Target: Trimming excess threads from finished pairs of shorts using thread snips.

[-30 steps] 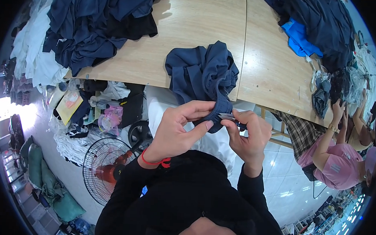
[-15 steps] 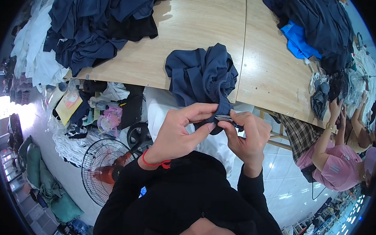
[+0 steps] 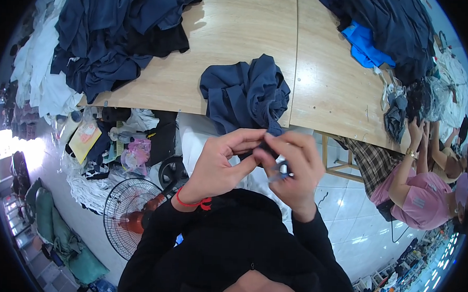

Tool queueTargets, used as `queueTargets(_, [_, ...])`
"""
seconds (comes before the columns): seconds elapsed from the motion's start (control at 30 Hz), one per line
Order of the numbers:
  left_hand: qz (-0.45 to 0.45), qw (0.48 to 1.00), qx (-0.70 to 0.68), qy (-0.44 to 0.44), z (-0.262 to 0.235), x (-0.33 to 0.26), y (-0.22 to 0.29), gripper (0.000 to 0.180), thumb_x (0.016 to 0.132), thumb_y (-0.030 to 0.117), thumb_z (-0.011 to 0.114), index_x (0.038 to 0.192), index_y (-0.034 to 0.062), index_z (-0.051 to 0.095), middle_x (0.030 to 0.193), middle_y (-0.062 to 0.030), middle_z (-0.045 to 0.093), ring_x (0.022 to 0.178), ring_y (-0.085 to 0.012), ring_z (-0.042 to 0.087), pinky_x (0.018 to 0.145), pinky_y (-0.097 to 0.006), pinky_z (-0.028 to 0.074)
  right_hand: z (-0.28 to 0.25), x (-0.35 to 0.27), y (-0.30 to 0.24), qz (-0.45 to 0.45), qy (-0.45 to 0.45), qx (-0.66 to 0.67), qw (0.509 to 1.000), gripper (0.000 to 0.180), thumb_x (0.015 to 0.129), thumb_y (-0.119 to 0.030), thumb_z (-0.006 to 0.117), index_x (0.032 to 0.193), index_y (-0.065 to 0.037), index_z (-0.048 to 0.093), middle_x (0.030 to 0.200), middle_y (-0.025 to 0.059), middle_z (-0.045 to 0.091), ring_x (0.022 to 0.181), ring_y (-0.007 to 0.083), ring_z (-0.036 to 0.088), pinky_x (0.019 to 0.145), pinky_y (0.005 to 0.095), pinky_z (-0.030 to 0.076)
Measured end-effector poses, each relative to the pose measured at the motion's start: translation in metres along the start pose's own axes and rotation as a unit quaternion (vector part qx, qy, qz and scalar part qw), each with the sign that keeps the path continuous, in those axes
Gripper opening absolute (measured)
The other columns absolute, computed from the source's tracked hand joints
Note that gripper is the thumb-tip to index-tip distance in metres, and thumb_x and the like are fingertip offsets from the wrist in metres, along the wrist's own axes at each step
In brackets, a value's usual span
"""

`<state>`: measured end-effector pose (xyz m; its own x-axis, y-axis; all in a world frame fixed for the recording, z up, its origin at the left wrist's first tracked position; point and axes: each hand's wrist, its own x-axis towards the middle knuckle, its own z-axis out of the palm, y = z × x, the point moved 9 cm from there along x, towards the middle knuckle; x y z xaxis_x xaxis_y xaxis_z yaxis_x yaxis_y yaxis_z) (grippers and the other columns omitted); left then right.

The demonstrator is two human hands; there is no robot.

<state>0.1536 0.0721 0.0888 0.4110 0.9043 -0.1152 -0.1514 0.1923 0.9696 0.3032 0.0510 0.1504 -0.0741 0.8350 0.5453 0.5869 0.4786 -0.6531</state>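
Note:
A navy garment (image 3: 244, 91) lies bunched at the table's front edge, with one gathered end drawn over the edge toward me. My left hand (image 3: 220, 158) pinches that end between thumb and fingers. Against it, my right hand (image 3: 296, 167) is closed, its thumb and index fingertips meeting at the cloth. Small thread snips (image 3: 282, 171) with metal blades sit in the right hand, blurred by motion. The fingers hide most of the cloth between both hands.
Piles of navy clothing (image 3: 119, 31) lie on the wooden table (image 3: 239, 26), left and right, with a bright blue cloth (image 3: 366, 47) at the right. A standing fan (image 3: 131, 220) is at my left. A person in pink (image 3: 422, 198) works at the right.
The snips' blades were at the cloth between my hands; now they are turned down into the right palm. The right fingertips have moved left onto the cloth. The left hand keeps its pinch.

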Motion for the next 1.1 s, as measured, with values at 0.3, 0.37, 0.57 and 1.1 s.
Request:
queueTargets(0.3, [-0.016, 0.999, -0.01, 0.027, -0.012, 0.001, -0.003, 0.047, 0.098, -0.008, 0.07, 0.144, -0.008, 0.061, 0.129, -0.0188, 0.076, 0.119, -0.0174, 0.072, 0.105, -0.03, 0.057, -0.079, 0.005, 0.045, 0.046, 0.162, -0.108, 0.98, 0.005, 0.105, 0.001, 0.066, 0.101, -0.001, 0.064, 0.098, 0.0035, 0.067, 0.066, 0.0051, 0.046, 0.058, 0.0211, 0.034])
queueTargets(0.37, [-0.011, 1.0, -0.017, 0.02, -0.009, 0.003, -0.003, 0.047, 0.098, -0.008, 0.07, 0.144, -0.0077, 0.061, 0.129, -0.0183, 0.076, 0.119, -0.0174, 0.072, 0.105, -0.03, 0.057, -0.069, 0.007, 0.04, 0.176, 0.103, -0.081, 0.976, 0.025, 0.092, 0.005, 0.079, 0.116, -0.002, 0.074, 0.115, 0.0074, 0.075, 0.072, 0.0097, 0.055, 0.062, 0.0235, 0.042])
queueTargets(0.57, [-0.036, 0.999, 0.013, 0.01, 0.004, 0.004, -0.008, 0.046, 0.099, -0.009, 0.068, 0.144, -0.0066, 0.061, 0.131, -0.0159, 0.075, 0.118, -0.0172, 0.072, 0.102, -0.032, 0.059, -0.001, -0.006, 0.004, 0.044, 0.033, 0.025, 0.998, 0.039, 0.077, 0.007, 0.086, 0.114, -0.002, 0.08, 0.12, 0.0144, 0.074, 0.094, 0.026, 0.078, 0.067, 0.0324, 0.063])
queueTargets(1.1, [-0.008, 0.997, 0.016, 0.076, -0.017, 0.006, -0.015, 0.045, 0.096, -0.007, 0.074, 0.139, -0.0093, 0.063, 0.124, -0.0163, 0.078, 0.108, -0.0133, 0.074, 0.096, -0.024, 0.055, -0.059, 0.004, 0.086, 0.186, 0.129, -0.044, 0.973, 0.023, 0.09, 0.001, 0.077, 0.112, 0.0, 0.07, 0.106, 0.0186, 0.072, 0.095, 0.0306, 0.074, 0.079, 0.0378, 0.057])
